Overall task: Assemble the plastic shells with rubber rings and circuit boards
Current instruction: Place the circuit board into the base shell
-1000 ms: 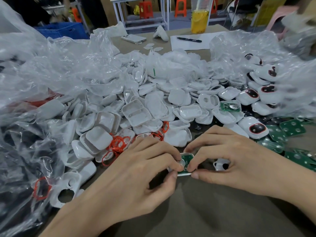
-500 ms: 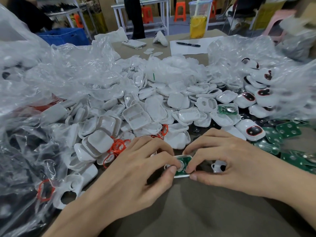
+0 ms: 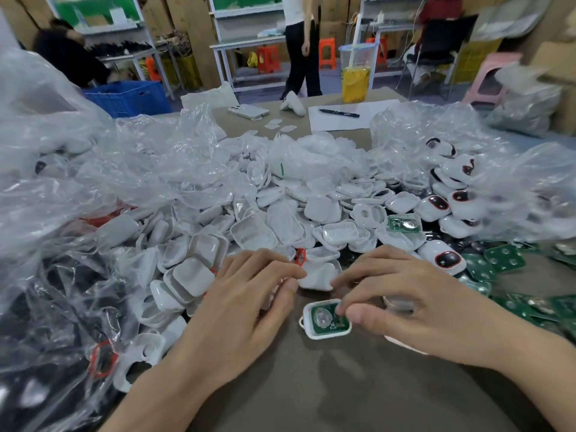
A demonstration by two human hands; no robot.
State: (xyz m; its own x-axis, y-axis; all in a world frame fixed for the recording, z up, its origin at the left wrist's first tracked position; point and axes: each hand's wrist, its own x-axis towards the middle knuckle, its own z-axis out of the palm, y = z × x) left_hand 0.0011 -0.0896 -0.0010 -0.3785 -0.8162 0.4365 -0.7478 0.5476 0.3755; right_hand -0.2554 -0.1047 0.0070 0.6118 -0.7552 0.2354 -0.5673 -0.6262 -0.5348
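A white plastic shell (image 3: 325, 319) with a green circuit board seated in it lies on the brown table in front of me. My right hand (image 3: 405, 300) pinches its right edge between thumb and index finger. My left hand (image 3: 249, 300) is off that shell; its loosely bent fingers reach the edge of the pile of empty white shells (image 3: 280, 219), touching a shell (image 3: 318, 275) beside an orange rubber ring (image 3: 300, 256). I see nothing held in it. Loose green circuit boards (image 3: 498, 263) lie at the right.
Crinkled clear plastic bags (image 3: 78, 198) of shells and orange rings rise on the left, another bag (image 3: 514, 188) on the right. Shells with dark red-rimmed windows (image 3: 445, 260) lie near the boards. A phone (image 3: 248, 111), a pen on paper (image 3: 339, 113) and a yellow container (image 3: 355, 79) stand far back.
My left hand has let go of the shell with the board and moved up to the pile's edge. The right hand alone keeps hold of it. The camera has tilted up.
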